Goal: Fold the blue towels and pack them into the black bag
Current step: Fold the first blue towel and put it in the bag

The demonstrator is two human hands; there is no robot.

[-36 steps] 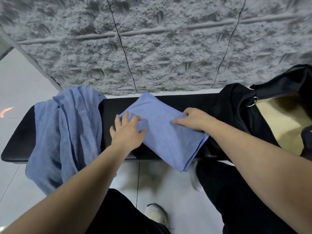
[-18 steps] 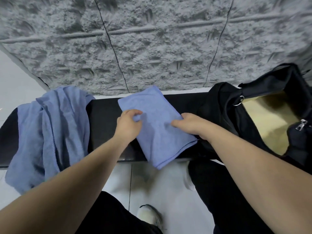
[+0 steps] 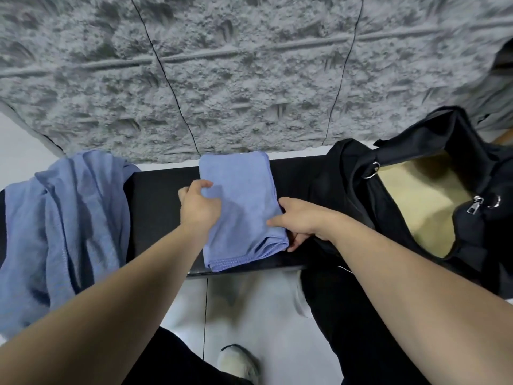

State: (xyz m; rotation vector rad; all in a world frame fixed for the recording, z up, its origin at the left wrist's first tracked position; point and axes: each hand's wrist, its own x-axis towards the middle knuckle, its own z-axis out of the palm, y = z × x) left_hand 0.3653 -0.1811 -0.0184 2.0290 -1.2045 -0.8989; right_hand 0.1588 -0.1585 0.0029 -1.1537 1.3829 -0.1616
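Folded towel (image 3: 244,207) lies flat on the black table (image 3: 158,207), between the loose towels (image 3: 66,218) draped over the table's left end and the open black bag (image 3: 416,207) at the right. Left hand (image 3: 198,208): fingers curled, gripping the folded towel's left edge. Right hand (image 3: 301,219): thumb on top, fingers under the towel's right edge, pinching it. Bag lining tan, zipper pull visible.

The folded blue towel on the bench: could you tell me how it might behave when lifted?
The folded blue towel looks soft, so it will probably sag. Its stacked layers at the near edge may slip open unless both hands support it.
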